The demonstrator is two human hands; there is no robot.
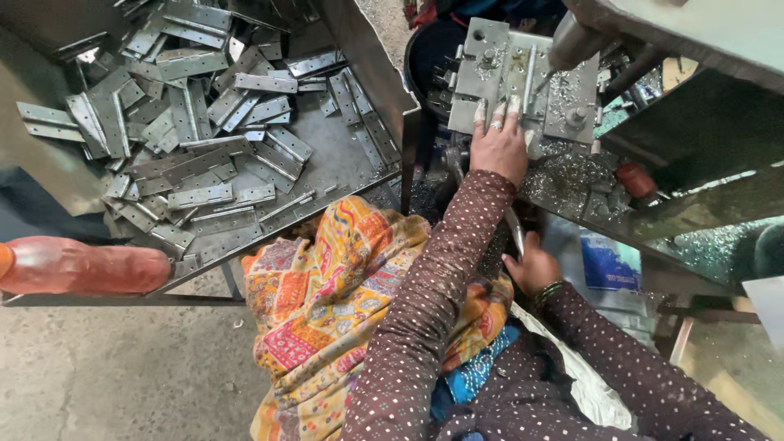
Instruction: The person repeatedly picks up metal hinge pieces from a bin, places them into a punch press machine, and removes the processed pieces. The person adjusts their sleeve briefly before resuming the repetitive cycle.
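Two hands (pixel 498 147) on gritty steel jig (pixel 523 82)

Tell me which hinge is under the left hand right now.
The hinge lying on the grey jig plate of the machine, just past the left hand fingertips. It sits alone there; all the others are heaped in the metal tray.

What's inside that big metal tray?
The metal tray holds a heap of flat grey hinges, piled loosely. Whatever lies beneath the pile is covered.
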